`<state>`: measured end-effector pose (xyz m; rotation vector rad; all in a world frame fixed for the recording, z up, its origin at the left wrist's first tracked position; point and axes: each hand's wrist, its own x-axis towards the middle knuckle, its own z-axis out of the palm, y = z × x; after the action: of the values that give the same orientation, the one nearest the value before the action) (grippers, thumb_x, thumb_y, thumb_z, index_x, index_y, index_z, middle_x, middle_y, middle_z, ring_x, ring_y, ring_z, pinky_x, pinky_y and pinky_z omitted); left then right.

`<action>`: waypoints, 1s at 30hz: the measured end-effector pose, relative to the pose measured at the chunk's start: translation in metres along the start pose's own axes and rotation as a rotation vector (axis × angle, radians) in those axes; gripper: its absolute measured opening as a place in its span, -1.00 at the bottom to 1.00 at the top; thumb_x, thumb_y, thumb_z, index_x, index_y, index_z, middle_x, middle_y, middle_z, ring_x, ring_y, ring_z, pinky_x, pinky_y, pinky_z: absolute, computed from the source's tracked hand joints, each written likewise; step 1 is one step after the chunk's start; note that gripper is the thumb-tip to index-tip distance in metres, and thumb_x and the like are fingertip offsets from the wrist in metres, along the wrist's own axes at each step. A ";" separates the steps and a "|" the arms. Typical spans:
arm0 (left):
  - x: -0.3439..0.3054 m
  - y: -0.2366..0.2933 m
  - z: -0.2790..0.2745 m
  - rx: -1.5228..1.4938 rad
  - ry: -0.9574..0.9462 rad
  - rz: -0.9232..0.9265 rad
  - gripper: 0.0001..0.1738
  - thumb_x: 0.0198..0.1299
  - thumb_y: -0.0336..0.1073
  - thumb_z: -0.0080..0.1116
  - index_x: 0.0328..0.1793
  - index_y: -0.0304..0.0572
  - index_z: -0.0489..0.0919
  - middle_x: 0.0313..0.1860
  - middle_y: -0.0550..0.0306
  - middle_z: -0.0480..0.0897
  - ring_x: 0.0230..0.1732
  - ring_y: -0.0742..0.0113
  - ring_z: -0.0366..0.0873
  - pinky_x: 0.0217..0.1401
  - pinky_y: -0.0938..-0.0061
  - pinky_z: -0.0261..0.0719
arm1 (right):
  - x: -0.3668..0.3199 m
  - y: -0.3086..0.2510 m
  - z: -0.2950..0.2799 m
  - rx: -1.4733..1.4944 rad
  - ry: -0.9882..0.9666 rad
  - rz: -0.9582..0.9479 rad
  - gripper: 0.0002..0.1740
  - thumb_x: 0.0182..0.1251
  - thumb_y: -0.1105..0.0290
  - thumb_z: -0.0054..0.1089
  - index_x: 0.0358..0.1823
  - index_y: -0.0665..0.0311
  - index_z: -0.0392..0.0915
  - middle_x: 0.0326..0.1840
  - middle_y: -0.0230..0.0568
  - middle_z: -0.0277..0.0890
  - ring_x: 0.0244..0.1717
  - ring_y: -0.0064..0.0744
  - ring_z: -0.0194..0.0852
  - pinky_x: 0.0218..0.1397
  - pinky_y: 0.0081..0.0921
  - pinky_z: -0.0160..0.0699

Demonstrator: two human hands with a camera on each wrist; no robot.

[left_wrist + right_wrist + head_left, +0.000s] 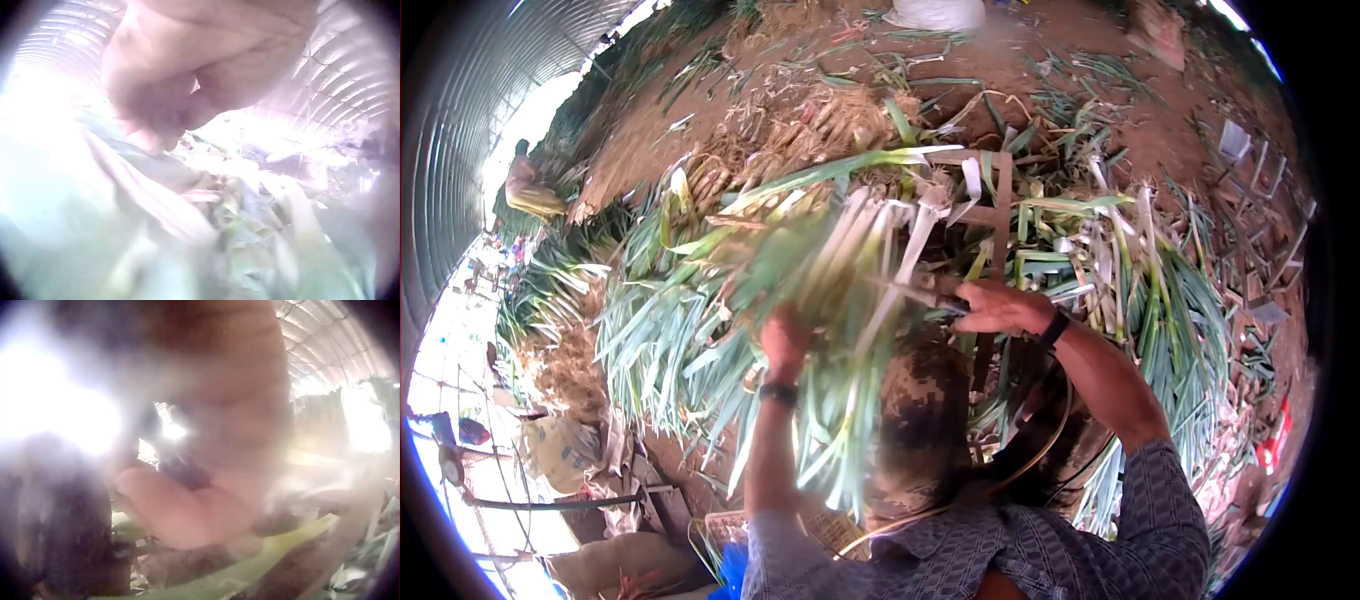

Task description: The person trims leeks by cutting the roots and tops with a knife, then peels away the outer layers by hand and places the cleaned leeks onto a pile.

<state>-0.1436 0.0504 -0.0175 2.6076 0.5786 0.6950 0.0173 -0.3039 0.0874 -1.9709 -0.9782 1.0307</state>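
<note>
Blurred long green leaves [800, 260] surround my left hand [785, 340]; in the left wrist view the curled fingers of the left hand [187, 81] pinch a leaf [150, 165]. My right hand [1005, 308], its fingers curled, grips the dark handle of a blade-like tool [925, 295] that points left towards the stalks. In the right wrist view the right hand [206, 487] wraps round a dark handle [181, 472]. White-stemmed stalks [912, 245] lie between the hands, their leaves hanging towards my lap.
A pile of green leafy stalks [670, 330] lies to the left, another bundle [1160, 310] to the right. A brown frame [1002, 200] stands ahead. Rooty bundles [800, 135] lie on the earth floor [1000, 75]. A person [530, 185] is at far left.
</note>
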 end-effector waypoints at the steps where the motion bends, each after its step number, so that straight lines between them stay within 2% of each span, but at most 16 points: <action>1: 0.008 0.007 -0.014 0.115 -0.059 -0.062 -0.84 0.27 -0.31 0.07 -0.16 -0.06 0.66 -0.23 -0.06 0.71 -0.21 -0.07 0.68 -0.18 0.13 0.61 | 0.022 0.036 0.016 0.110 0.009 -0.102 -0.72 0.22 0.51 0.13 -0.04 0.41 0.55 -0.28 -0.12 0.54 -0.39 -0.31 0.57 -0.43 -0.44 0.61; 3: 0.023 -0.013 -0.028 0.138 -0.103 0.058 -0.85 0.26 -0.30 0.09 -0.16 -0.06 0.66 -0.24 -0.06 0.71 -0.22 -0.06 0.68 -0.18 0.12 0.61 | 0.041 0.043 0.026 -0.029 0.017 -0.175 -0.69 0.18 0.37 0.18 -0.09 0.39 0.59 -0.38 -0.07 0.57 -0.42 -0.24 0.61 -0.38 -0.36 0.64; 4: 0.028 -0.047 -0.020 -0.008 -0.157 0.046 -0.87 0.22 -0.30 0.13 -0.20 -0.07 0.67 -0.27 -0.05 0.71 -0.24 -0.06 0.67 -0.21 0.14 0.60 | 0.045 0.020 0.025 -0.280 0.017 -0.145 -0.67 0.16 0.29 0.19 -0.12 0.37 0.61 -0.42 -0.05 0.59 -0.42 -0.20 0.62 -0.35 -0.32 0.65; 5: 0.026 -0.069 -0.017 0.136 -0.324 0.062 -0.81 0.19 -0.29 0.15 -0.09 -0.11 0.64 -0.20 -0.07 0.68 -0.19 -0.06 0.66 -0.14 0.13 0.60 | 0.049 0.006 0.025 -0.530 0.017 -0.113 -0.64 0.14 0.22 0.20 -0.15 0.35 0.63 -0.47 -0.03 0.60 -0.43 -0.17 0.64 -0.32 -0.27 0.65; 6: 0.024 -0.090 -0.014 0.274 -0.489 0.100 -0.70 0.15 -0.29 0.18 0.02 -0.14 0.60 -0.12 -0.09 0.65 -0.14 -0.06 0.64 -0.07 0.11 0.60 | 0.056 0.008 0.027 -0.473 0.007 -0.047 -0.59 0.15 0.06 0.17 -0.23 0.28 0.67 -0.44 0.01 0.64 -0.40 -0.14 0.67 -0.27 -0.19 0.63; 8: 0.020 -0.064 -0.036 0.352 -0.523 0.152 -0.67 0.15 -0.22 0.20 0.03 -0.16 0.63 -0.11 -0.13 0.67 -0.11 -0.04 0.66 -0.05 0.15 0.60 | 0.063 0.009 0.032 -0.472 -0.004 -0.042 -0.61 0.11 0.14 0.32 -0.17 0.30 0.60 -0.51 -0.04 0.50 -0.42 -0.20 0.58 -0.31 -0.20 0.48; 9: 0.020 -0.053 -0.045 0.293 -0.488 0.199 -0.72 0.16 -0.17 0.21 -0.10 -0.17 0.66 -0.19 -0.16 0.69 -0.17 -0.05 0.67 -0.11 0.16 0.60 | 0.065 0.009 0.034 -0.469 -0.006 -0.035 -0.59 0.09 0.17 0.39 -0.15 0.31 0.57 -0.55 -0.06 0.43 -0.43 -0.23 0.53 -0.33 -0.21 0.40; 11: 0.015 -0.043 -0.052 0.139 -0.498 0.133 -0.69 0.16 -0.08 0.25 -0.25 -0.20 0.67 -0.30 -0.17 0.69 -0.26 -0.02 0.68 -0.19 0.19 0.60 | 0.063 0.013 0.036 -0.334 -0.051 -0.030 -0.56 0.17 0.18 0.37 -0.03 0.31 0.55 -0.54 -0.20 0.35 -0.39 -0.40 0.49 -0.25 -0.30 0.46; 14: 0.009 -0.031 -0.061 -0.170 -0.609 -0.109 -0.60 0.12 0.00 0.35 -0.31 -0.24 0.62 -0.41 -0.10 0.65 -0.35 0.09 0.64 -0.28 0.27 0.57 | 0.063 0.014 0.036 -0.226 -0.145 0.024 -0.53 0.30 0.20 0.31 0.13 0.33 0.49 -0.50 -0.36 0.22 -0.34 -0.59 0.37 -0.13 -0.43 0.49; 17: 0.011 -0.026 -0.055 -0.372 -0.666 -0.109 -0.49 0.02 0.07 0.49 -0.39 -0.25 0.55 -0.52 0.04 0.57 -0.45 0.26 0.51 -0.39 0.32 0.46 | 0.070 0.029 0.038 -0.027 -0.158 0.013 -0.50 0.35 0.19 0.27 0.18 0.37 0.47 -0.49 -0.41 0.19 -0.33 -0.64 0.33 -0.09 -0.49 0.49; 19: 0.014 -0.027 -0.048 -0.285 -0.665 -0.062 -0.46 -0.05 0.07 0.55 -0.45 -0.23 0.51 -0.57 0.12 0.50 -0.50 0.34 0.39 -0.46 0.31 0.36 | 0.070 0.032 0.039 -0.024 -0.136 0.006 -0.48 0.33 0.17 0.28 0.18 0.39 0.47 -0.50 -0.41 0.20 -0.32 -0.63 0.37 -0.12 -0.47 0.49; 21: 0.024 -0.015 -0.051 -0.243 -0.671 -0.005 -0.43 -0.12 0.06 0.61 -0.52 -0.22 0.49 -0.60 0.18 0.43 -0.55 0.39 0.26 -0.52 0.28 0.24 | 0.065 0.018 0.036 -0.178 -0.104 0.019 -0.46 0.30 0.16 0.30 0.16 0.40 0.47 -0.51 -0.39 0.23 -0.31 -0.60 0.44 -0.17 -0.40 0.50; 24: 0.033 -0.018 -0.045 -0.030 -0.652 0.272 -0.48 -0.14 0.04 0.60 -0.56 -0.17 0.51 -0.61 0.18 0.44 -0.56 0.37 0.29 -0.51 0.27 0.26 | 0.047 -0.019 0.023 -0.300 -0.091 -0.012 -0.50 0.25 0.16 0.31 0.07 0.40 0.51 -0.52 -0.31 0.35 -0.34 -0.52 0.52 -0.24 -0.35 0.51; 27: 0.034 -0.061 -0.011 0.210 -0.475 0.783 -0.62 -0.10 0.00 0.53 -0.53 -0.07 0.61 -0.62 0.11 0.51 -0.59 0.16 0.43 -0.50 0.16 0.38 | 0.042 -0.016 0.018 -0.112 -0.009 -0.103 -0.57 0.22 0.17 0.31 -0.07 0.39 0.56 -0.50 -0.20 0.49 -0.42 -0.42 0.54 -0.31 -0.32 0.50; 29: 0.031 -0.034 0.000 0.254 -0.559 0.417 -0.75 -0.04 -0.01 0.44 -0.42 0.05 0.70 -0.47 0.04 0.66 -0.44 0.01 0.60 -0.38 0.14 0.53 | 0.039 -0.017 0.014 -0.145 -0.019 -0.045 -0.60 0.18 0.18 0.31 -0.14 0.39 0.57 -0.41 -0.07 0.58 -0.41 -0.29 0.59 -0.30 -0.28 0.52; 30: 0.031 0.008 -0.019 0.289 -0.604 0.221 -0.73 -0.03 0.01 0.42 -0.40 0.04 0.71 -0.43 0.04 0.69 -0.39 0.01 0.63 -0.34 0.14 0.56 | 0.036 -0.016 0.013 -0.159 -0.026 -0.008 -0.62 0.15 0.19 0.32 -0.18 0.39 0.58 -0.37 -0.01 0.63 -0.41 -0.23 0.61 -0.30 -0.26 0.52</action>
<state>-0.1271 0.0630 0.0133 2.9681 0.2137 -0.1521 0.0152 -0.2629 0.0825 -2.0843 -1.1113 1.0035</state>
